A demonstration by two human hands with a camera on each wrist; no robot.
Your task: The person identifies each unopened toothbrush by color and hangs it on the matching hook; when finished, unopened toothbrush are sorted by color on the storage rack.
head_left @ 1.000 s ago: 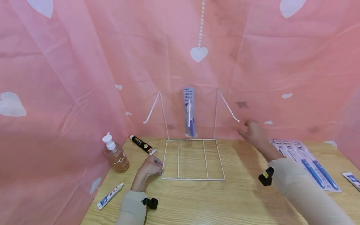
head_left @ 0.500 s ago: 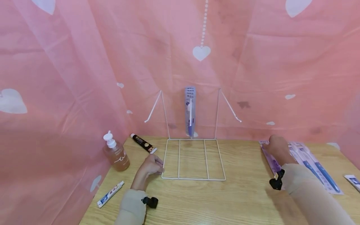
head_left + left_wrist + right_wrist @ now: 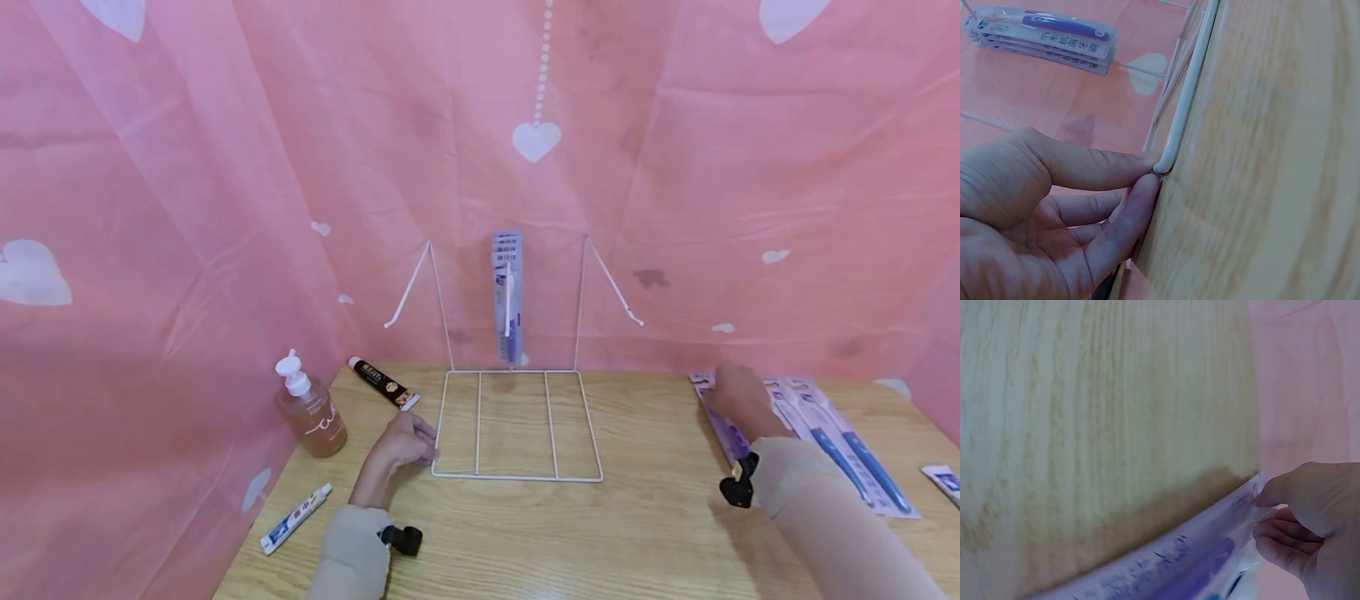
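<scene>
My left hand (image 3: 402,442) pinches the front left corner of a white wire rack (image 3: 1179,125) between thumb and fingertips, low at the table. From the rack's middle hook hang several packaged toothbrushes (image 3: 504,292), one behind another; the two side hooks carry nothing. On the right, my right hand (image 3: 738,398) pinches the top end of a purple packaged toothbrush (image 3: 1179,562), which lies at the left of a row. Beside it lie packaged toothbrushes with blue handles (image 3: 862,458). The wrist and hand hide part of the row in the head view.
A pump bottle (image 3: 315,417) of amber liquid stands at the left. Near it lie a black toothpaste tube (image 3: 382,382) and a white toothpaste tube (image 3: 296,518). Another tube (image 3: 943,482) lies at the right edge. A pink curtain (image 3: 675,167) rises behind the table.
My right hand has moved from beside the rack's right hook, rightward and down to the toothbrush row, and taken hold of a package end. The left hand has stayed on the rack corner.
</scene>
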